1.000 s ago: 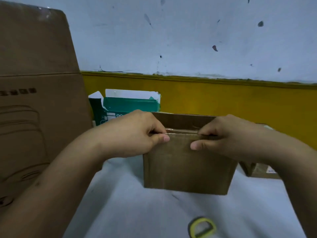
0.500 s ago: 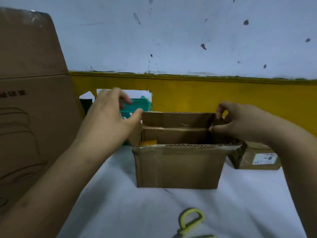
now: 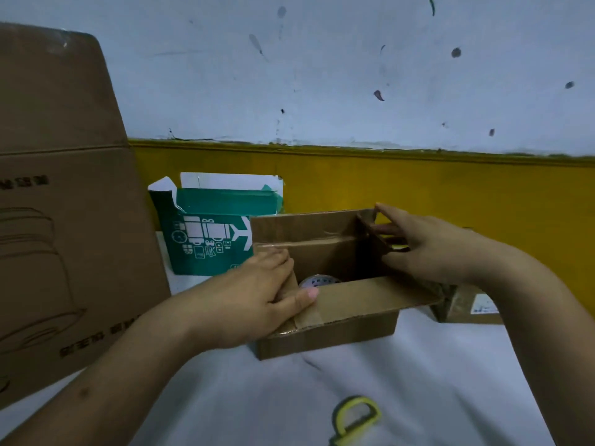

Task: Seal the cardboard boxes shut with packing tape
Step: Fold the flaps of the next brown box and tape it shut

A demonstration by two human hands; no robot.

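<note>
Two hands on the small cardboard box [image 3: 328, 336], which sits mid-frame on the white cloth [image 3: 225, 397] with its top open.

Left hand [image 3: 244, 304]: at the box's left end. Fingers curled over the left end flap, thumb laid flat on the near flap by its taped corner. Firm grip, hand mostly closed round the cardboard.

Right hand [image 3: 428, 249]: at the box's right end. Fingers spread and half bent, holding the right end flap upright. Index tip on the flap's top edge, thumb lower down on it.

Far flap stands up, near flap lies roughly level.

Inside the box: round pale item [image 3: 318, 281] with print on it, mostly hidden by the near flap. Can't tell what it is.

Behind the box, to its left: green carton [image 3: 206, 239], top torn open, just beside the rear-left corner.

Further left of the box: large brown carton [image 3: 64, 220], upright and much taller.

Right of the box, partly behind the right forearm: labelled box [image 3: 473, 307]. Close to it, contact unclear.

In front of the box, near the bottom edge of the view: scissors [image 3: 354, 416] with yellow handles, apart from it.

Behind the box: wall, yellow band low, pale blue above.
</note>
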